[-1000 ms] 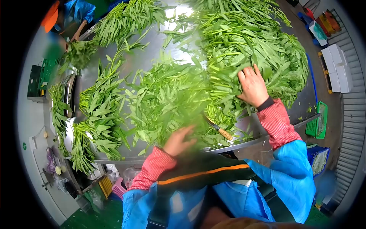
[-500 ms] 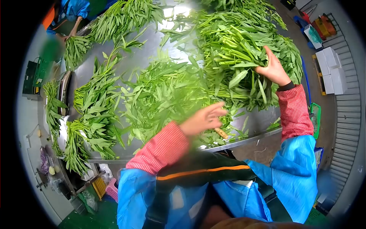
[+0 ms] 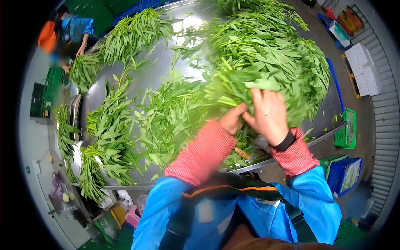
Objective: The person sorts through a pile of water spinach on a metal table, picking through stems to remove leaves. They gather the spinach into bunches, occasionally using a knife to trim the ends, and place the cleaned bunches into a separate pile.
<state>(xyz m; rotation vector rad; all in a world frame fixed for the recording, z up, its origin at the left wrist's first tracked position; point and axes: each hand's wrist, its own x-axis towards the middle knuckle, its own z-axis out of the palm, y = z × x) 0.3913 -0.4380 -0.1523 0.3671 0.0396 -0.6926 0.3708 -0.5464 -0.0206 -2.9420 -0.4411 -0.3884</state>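
Note:
My left hand (image 3: 233, 119) is closed around the lower side of a bunch of leafy green stems (image 3: 233, 88). From the right, my right hand (image 3: 270, 114) grips the same bunch, its fingers bent over the leaves. The cut stem ends point left and are blurred. Behind the bunch lies a large heap of greens (image 3: 258, 46), and loose leaves (image 3: 171, 121) spread to its left. A wooden handle (image 3: 242, 153) shows just below my hands, near the table edge.
Bundled greens (image 3: 110, 133) line the left side of the metal table (image 3: 166, 50). A co-worker (image 3: 77, 31) handles another bunch (image 3: 85, 71) at upper left. Green (image 3: 346, 129) and blue crates (image 3: 345, 177) stand beyond the right edge, with white boxes (image 3: 362, 68) behind.
My right hand has brought the bunch left and down toward me. My left hand, earlier apart with spread fingers, has moved right and closed on it. The view has shifted slightly.

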